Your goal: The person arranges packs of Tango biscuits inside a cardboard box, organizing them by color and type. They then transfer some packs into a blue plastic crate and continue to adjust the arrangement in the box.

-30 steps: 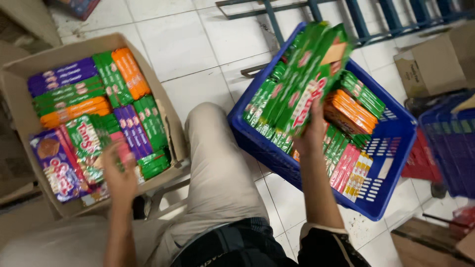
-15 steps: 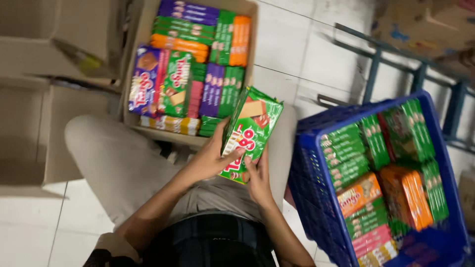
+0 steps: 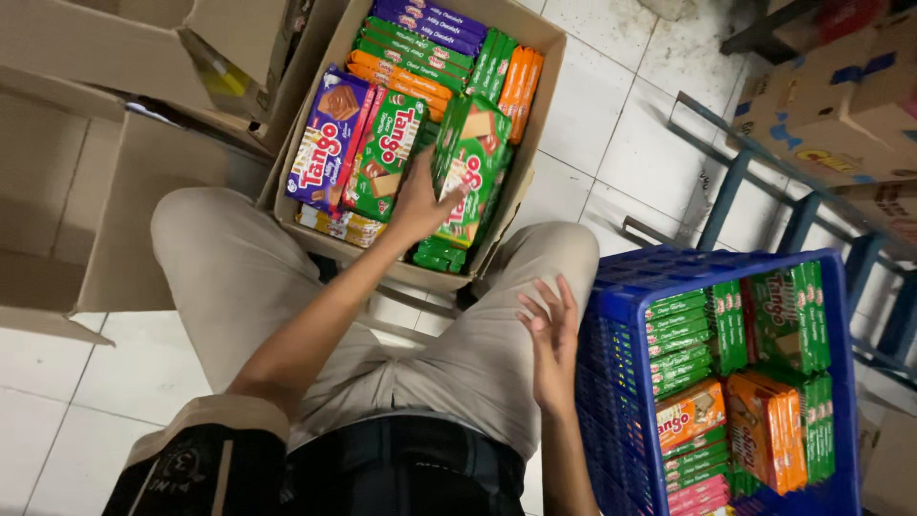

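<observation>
The left hand (image 3: 420,203) is closed around a stack of large green wafer packs (image 3: 470,167), fingers wrapped over the stack's left edge, holding it inside the open cardboard box (image 3: 538,115). The stack sits tilted at the box's right side, its lower end over small green bars (image 3: 435,256) at the box's near right corner. Left of the stack in the same box lie 1 more large green pack (image 3: 384,153) and 1 large purple pack (image 3: 330,139), side by side and touching. Behind them, toward the box's far wall, narrow bars are packed in rows: purple (image 3: 430,21) at the far edge, then green (image 3: 411,53) and orange (image 3: 396,81), with upright green and orange bars (image 3: 511,76) to their right. Yellow-striped small packs (image 3: 339,227) show along the box's near wall.

The right hand (image 3: 551,334) is empty, fingers spread loosely open, resting on the right thigh of the beige trousers (image 3: 458,354), just beside the blue plastic crate (image 3: 611,315) and well apart from the cardboard box. The crate stands on the white tiled floor (image 3: 611,134), to the right of the box, and holds green bars (image 3: 678,330), large green packs (image 3: 788,315), orange packs (image 3: 764,430) and pink bars (image 3: 697,492). Further cardboard boxes (image 3: 105,38) stand to the left of the open box.
</observation>
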